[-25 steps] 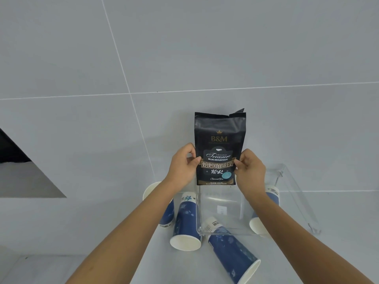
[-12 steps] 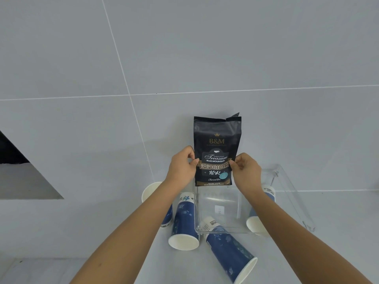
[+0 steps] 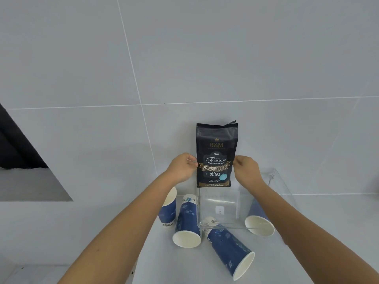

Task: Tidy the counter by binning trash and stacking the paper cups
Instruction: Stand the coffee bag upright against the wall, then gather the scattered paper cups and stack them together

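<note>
I hold a black coffee bag [image 3: 216, 140] upright over a clear plastic bin [image 3: 281, 187]. My left hand [image 3: 182, 168] pinches its left edge and my right hand [image 3: 246, 170] pinches its right edge. The bag's bottom sits at the bin's back left rim. Several blue paper cups lie around the bin: one [image 3: 170, 210] under my left forearm, one [image 3: 187, 224] lying with its mouth toward me, one [image 3: 229, 247] on its side in front of the bin, and one [image 3: 259, 223] seen through the bin's right side.
The white counter [image 3: 102, 232] runs up to a grey tiled wall [image 3: 184, 58]. A dark opening [image 3: 18, 148] sits in the wall at the left. The bin holds only a small label on its floor.
The bag and both hands have shifted slightly left and lower in view, closer to the bin's rim. Both hands keep their pinch on the bag's sides.
</note>
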